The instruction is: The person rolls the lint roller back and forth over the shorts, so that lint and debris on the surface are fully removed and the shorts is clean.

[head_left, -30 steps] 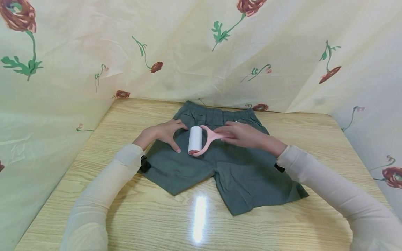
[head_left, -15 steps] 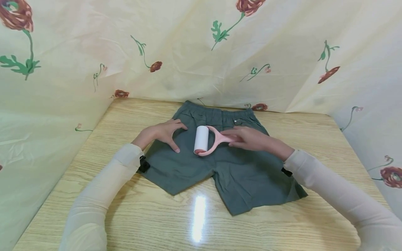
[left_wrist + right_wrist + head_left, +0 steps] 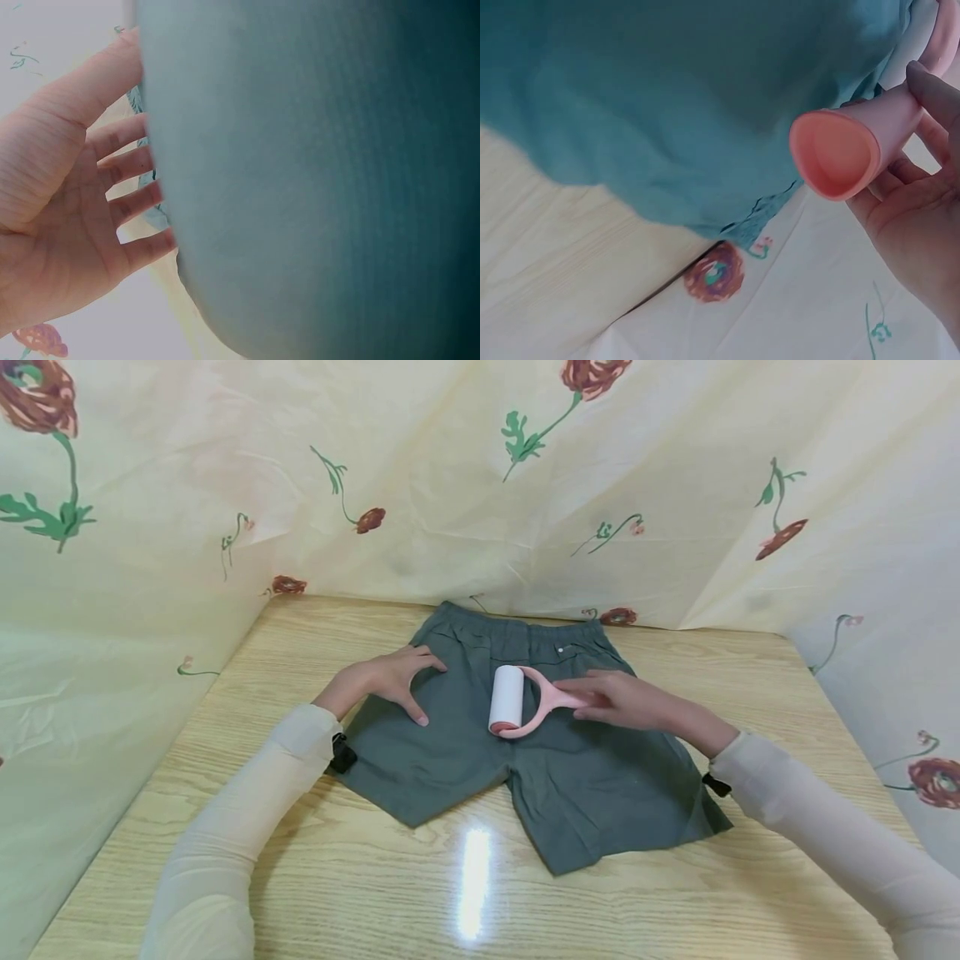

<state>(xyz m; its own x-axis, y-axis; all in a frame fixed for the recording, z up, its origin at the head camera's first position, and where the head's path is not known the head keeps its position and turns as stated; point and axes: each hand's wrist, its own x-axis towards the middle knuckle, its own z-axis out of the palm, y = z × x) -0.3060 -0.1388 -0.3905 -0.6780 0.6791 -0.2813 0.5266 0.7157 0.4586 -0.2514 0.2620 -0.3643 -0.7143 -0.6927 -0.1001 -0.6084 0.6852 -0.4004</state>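
Dark grey-green shorts [image 3: 450,760] lie spread on the table, waistband towards the back. My right hand [image 3: 618,697] grips the pink handle of a lint roller [image 3: 507,700], whose white cylinder rests on the middle of the shorts below the waistband. In the right wrist view the hollow end of the handle [image 3: 836,154] points out of the hand [image 3: 922,217]. My left hand [image 3: 390,681] rests on the left leg of the shorts, thumb and fingers spread apart. Its fingertips are hidden behind the cloth [image 3: 300,180] in the left wrist view.
A light wood-grain table [image 3: 360,893] lies under the shorts. Cream cloth with printed flowers [image 3: 450,485] hangs behind and at both sides. A bright light reflection [image 3: 474,885] shows near the front. Dark wrist-worn devices [image 3: 342,753] sit at both cuffs.
My right hand has drawn the lint roller rightwards across the shorts, from near the left hand to the middle, slightly nearer the front at the end. The left hand stays in place.
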